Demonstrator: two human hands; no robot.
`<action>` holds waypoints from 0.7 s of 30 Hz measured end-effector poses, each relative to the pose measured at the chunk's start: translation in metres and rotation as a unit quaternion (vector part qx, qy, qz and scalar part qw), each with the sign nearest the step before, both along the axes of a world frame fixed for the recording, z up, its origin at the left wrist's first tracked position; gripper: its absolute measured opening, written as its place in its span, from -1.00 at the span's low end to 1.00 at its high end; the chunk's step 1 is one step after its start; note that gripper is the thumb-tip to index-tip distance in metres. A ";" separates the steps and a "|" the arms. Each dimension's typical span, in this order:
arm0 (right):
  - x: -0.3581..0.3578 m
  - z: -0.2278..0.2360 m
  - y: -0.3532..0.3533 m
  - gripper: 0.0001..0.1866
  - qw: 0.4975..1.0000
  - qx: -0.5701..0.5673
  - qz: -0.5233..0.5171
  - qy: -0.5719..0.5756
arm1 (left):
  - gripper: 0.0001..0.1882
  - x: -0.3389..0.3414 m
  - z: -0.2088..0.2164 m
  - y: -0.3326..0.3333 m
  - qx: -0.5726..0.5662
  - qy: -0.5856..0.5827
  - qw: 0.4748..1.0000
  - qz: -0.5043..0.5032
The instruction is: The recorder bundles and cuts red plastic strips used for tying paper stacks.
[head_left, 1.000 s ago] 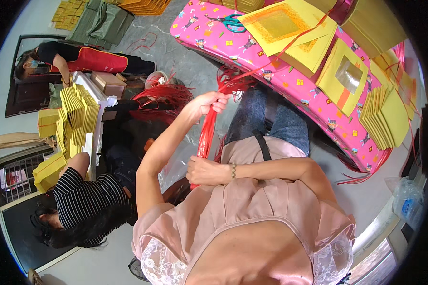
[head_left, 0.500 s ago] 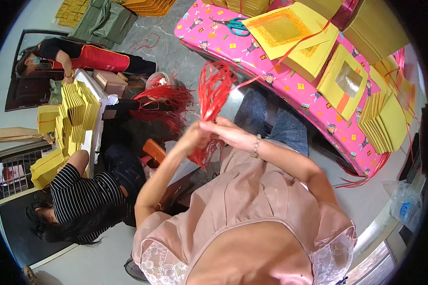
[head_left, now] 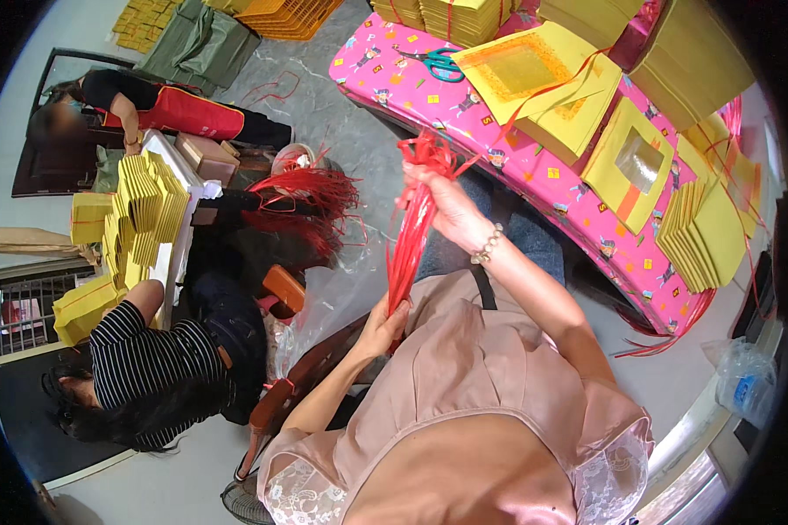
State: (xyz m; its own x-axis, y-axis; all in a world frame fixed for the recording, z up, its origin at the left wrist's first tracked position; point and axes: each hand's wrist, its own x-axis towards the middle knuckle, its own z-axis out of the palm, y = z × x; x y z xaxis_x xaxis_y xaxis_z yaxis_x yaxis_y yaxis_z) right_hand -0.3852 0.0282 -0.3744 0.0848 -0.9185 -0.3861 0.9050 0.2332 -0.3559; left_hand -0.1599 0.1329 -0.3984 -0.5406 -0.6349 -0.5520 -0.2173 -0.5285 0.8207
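Observation:
Stretched between my hands is a bundle of thin red plastic strings [head_left: 409, 249]. Higher up, my right hand [head_left: 444, 206] is closed round it, with loops and loose ends sticking out above the fist. Close to my body, my left hand [head_left: 385, 325] grips the lower end. A beaded bracelet [head_left: 488, 245] circles my right wrist. Beyond my right hand runs a table with a pink patterned cover [head_left: 464, 114], bearing teal-handled scissors [head_left: 442, 65] and yellow paper sheets [head_left: 521, 70] with a gold square.
More red strings [head_left: 311, 188] spread by a bucket at left. Two people work there at a table with stacked yellow paper [head_left: 140, 197]; one wears a striped shirt [head_left: 162, 359], the other a red apron [head_left: 197, 114]. An orange crate [head_left: 289, 16] stands at the back. A fan [head_left: 245, 499] sits below left.
My hands were together on the bundle; now they are apart. The left has come down toward my body, the right has gone up and right, and the strings lie drawn out between them.

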 end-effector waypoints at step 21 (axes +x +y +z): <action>-0.015 0.031 0.040 -0.82 0.954 -0.054 -0.023 0.294 | -0.81 -0.109 0.045 -0.115 0.074 0.134 0.968 -0.201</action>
State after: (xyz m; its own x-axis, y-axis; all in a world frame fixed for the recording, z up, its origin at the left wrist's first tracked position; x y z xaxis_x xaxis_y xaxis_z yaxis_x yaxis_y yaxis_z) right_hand -0.3999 0.0680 -0.3434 -0.1591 -0.9529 -0.2581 0.5505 0.1314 -0.8244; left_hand -0.2693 0.0181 -0.3535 -0.8636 -0.2682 -0.4269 -0.2202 -0.5610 0.7980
